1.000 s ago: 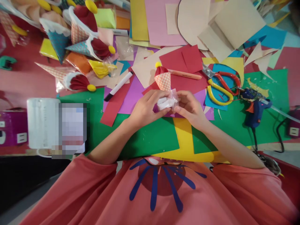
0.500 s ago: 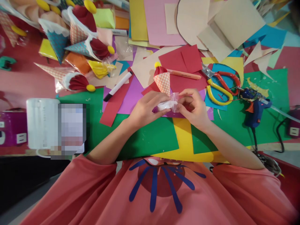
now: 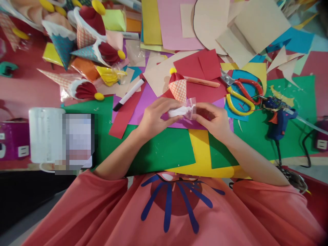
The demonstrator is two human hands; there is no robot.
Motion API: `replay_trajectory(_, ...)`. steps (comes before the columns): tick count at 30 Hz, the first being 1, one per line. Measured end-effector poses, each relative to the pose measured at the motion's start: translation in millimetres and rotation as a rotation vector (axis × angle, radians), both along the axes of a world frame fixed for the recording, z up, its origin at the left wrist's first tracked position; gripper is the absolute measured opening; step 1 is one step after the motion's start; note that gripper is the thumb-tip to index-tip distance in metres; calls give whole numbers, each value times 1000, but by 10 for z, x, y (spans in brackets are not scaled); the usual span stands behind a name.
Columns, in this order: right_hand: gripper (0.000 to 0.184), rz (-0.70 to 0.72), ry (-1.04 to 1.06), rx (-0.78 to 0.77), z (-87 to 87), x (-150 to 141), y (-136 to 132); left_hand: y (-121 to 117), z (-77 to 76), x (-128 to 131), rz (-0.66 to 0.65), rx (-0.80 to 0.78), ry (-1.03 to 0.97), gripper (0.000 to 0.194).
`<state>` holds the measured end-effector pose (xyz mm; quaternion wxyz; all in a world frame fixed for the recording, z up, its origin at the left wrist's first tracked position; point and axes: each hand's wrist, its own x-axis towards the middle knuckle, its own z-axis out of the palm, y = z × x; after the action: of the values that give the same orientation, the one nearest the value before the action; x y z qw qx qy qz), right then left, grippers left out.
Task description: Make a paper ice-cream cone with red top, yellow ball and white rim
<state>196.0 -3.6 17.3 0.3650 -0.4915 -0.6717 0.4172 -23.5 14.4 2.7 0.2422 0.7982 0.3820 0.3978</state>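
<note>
A small clear plastic packet of soft white stuff, which looks like modelling clay (image 3: 179, 111), is between my two hands. My left hand (image 3: 155, 118) is closed around its left part, thumb below and fingers above. At the packet's clear right end, my right hand (image 3: 215, 119) has thumb and fingers curled at the plastic edge; the exact contact is partly hidden. Just beyond the packet lies a small orange-checked cone (image 3: 178, 89) with a dark red top and a yellow ball. An orange marker (image 3: 202, 81) rests to the right of the cone.
Scissors (image 3: 241, 90) with red and yellow handles lie to the right, beside a blue glue gun (image 3: 282, 123). A black-and-white marker (image 3: 128, 94) lies left. Several finished cones (image 3: 84, 89) crowd the far left. A phone (image 3: 79, 140) leans by a white box (image 3: 46, 135).
The packet's clear end has spread out and shows more plainly. My right fingers have shifted slightly right and straightened along its edge. My left hand keeps its hold.
</note>
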Motion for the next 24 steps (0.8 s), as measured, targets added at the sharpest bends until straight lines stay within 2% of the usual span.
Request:
replay_trajectory(4,25,21,43,-58,8,-19,-26,-1,-19,15,-68,42,-107,15)
replay_trajectory(6,29,19,80,-72,3,-25,-40,3,-18,22,-80,18,-127,16)
replay_trajectory(11,34,-26,152,-61,-29,-12,-50,24,8,40,-38,-201,-200,39)
replay_trajectory(16,30,-34,140,3,-36,-4,-51,26,0,51,-60,-486,-363,47)
replay_trajectory(24,33,3,81,13,-4,-35,-85,-28,-13,117,-38,-631,-480,47)
